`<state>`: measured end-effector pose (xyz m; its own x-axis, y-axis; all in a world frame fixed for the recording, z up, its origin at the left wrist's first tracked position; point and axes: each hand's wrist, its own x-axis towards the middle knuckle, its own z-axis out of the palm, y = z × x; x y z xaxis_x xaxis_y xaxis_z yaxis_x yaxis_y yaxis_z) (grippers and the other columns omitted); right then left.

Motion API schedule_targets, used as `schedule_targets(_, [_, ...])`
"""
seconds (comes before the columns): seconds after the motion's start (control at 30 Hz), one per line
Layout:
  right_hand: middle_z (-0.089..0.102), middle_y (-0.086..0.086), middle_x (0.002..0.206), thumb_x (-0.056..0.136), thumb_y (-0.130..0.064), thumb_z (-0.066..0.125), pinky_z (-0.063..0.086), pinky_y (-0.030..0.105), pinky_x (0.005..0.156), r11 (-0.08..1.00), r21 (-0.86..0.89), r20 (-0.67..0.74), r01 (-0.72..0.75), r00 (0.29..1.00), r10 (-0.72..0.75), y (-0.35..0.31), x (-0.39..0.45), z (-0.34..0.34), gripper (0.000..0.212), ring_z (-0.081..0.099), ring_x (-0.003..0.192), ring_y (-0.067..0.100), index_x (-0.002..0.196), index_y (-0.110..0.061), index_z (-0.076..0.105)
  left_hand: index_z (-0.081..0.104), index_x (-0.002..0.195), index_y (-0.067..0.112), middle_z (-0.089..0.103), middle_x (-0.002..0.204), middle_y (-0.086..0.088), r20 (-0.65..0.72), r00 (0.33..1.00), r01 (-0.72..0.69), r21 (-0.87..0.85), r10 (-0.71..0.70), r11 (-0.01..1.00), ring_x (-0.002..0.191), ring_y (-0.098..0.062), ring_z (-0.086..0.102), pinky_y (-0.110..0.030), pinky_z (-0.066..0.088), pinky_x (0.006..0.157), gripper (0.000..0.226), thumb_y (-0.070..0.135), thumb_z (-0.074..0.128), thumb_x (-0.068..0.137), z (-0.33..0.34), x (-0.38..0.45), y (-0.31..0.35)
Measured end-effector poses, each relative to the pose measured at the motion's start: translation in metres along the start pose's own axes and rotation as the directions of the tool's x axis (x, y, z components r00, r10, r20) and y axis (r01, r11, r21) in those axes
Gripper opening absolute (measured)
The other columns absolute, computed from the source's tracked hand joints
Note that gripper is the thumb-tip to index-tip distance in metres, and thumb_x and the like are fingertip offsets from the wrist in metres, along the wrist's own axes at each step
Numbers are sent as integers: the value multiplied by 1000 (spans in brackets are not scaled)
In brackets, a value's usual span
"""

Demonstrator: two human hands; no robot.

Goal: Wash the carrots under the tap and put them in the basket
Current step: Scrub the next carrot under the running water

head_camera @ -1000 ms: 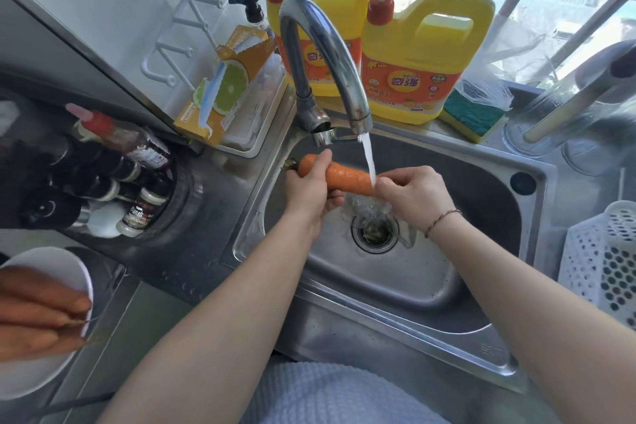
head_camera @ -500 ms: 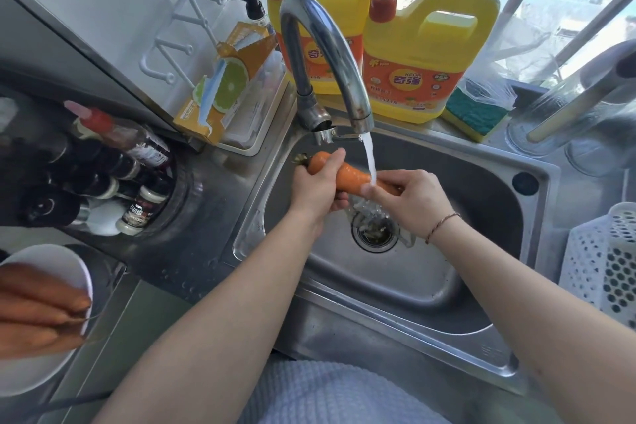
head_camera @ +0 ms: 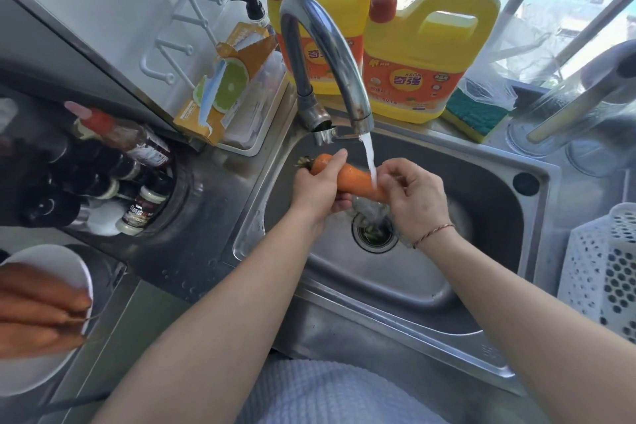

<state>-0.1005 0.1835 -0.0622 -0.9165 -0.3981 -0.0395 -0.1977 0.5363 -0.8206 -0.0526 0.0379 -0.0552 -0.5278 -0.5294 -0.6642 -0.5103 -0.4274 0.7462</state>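
Note:
An orange carrot (head_camera: 354, 177) lies slanted over the steel sink (head_camera: 406, 272), under the stream running from the chrome tap (head_camera: 323, 52). My left hand (head_camera: 318, 189) grips its thick stem end. My right hand (head_camera: 414, 198) is curled round the thin end, which it hides. Several more carrots (head_camera: 38, 313) lie on a white plate (head_camera: 51, 372) at the far left. The white perforated basket (head_camera: 605, 272) stands at the right edge, only partly in view.
Two yellow detergent jugs (head_camera: 416, 58) and a green sponge (head_camera: 476, 112) stand behind the sink. Dark sauce bottles (head_camera: 113, 175) crowd the counter at the left. A glass jar (head_camera: 568, 110) stands at the back right. The drain (head_camera: 375, 234) sits below the carrot.
The carrot has tilted, its stem end raised toward the tap base. Both hands have shifted slightly along it while the water keeps running.

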Motion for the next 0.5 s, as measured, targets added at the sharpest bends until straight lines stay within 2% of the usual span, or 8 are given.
schedule_targets(0.1, [72,-12,84,100,-11,51,51,29,73,970,236,53,-63,997,52,2,4,-7,26,63,79,7,80,-26,57,47,118,7,61,76,-9,16,1000,22,-14,-22,1000,47,-14,57,-26,51,47,56,47,71,87,-3,1,0])
schedule_targets(0.17, [72,-8,87,101,-14,50,51,31,71,952,302,92,-53,995,26,4,6,-12,24,63,80,10,83,-22,62,48,112,9,60,76,-9,29,999,39,-23,-38,999,47,-13,56,-25,51,46,50,46,71,88,-5,1,0])
schedule_targets(0.23, [70,-9,94,95,-16,62,52,29,74,973,232,172,18,983,-60,4,6,-16,16,64,82,7,106,-25,69,47,112,9,60,77,-9,42,998,51,-35,-49,998,48,-13,55,-24,51,46,49,45,70,89,-6,0,0])
schedule_targets(0.27, [70,-10,95,90,-18,70,55,31,76,980,194,213,39,974,-80,4,6,-16,27,65,82,7,115,-29,69,46,114,8,60,77,-9,49,998,49,-39,-47,998,48,-13,55,-24,51,46,50,45,70,89,-6,0,0])
schedule_targets(0.3, [71,-12,94,85,-21,76,57,35,77,986,161,231,45,969,-82,2,7,-16,33,66,81,8,115,-34,70,46,115,8,61,77,-10,54,998,45,-39,-43,998,48,-13,55,-25,51,46,51,45,70,89,-7,0,0])
schedule_targets(0.37, [71,-13,89,80,-25,80,57,42,76,996,75,193,54,979,-68,-1,8,-13,22,67,77,10,99,-35,76,48,114,8,62,75,-9,75,997,37,-21,-35,999,49,-14,56,-26,51,47,50,44,71,89,-7,0,-1])
schedule_targets(0.43, [72,-11,84,78,-24,81,56,43,75,998,29,133,61,989,-65,-2,9,-12,8,66,76,11,84,-29,79,49,108,11,62,73,-9,93,995,29,-12,-28,1000,50,-15,56,-26,52,49,43,44,70,89,-7,0,-1])
schedule_targets(0.5, [73,-11,82,77,-23,82,55,42,75,998,-18,83,53,995,-51,-2,8,-11,5,67,77,14,79,-26,78,48,107,12,61,74,-9,102,994,30,-13,-28,999,50,-15,56,-26,53,49,42,43,70,89,-7,-1,-1])
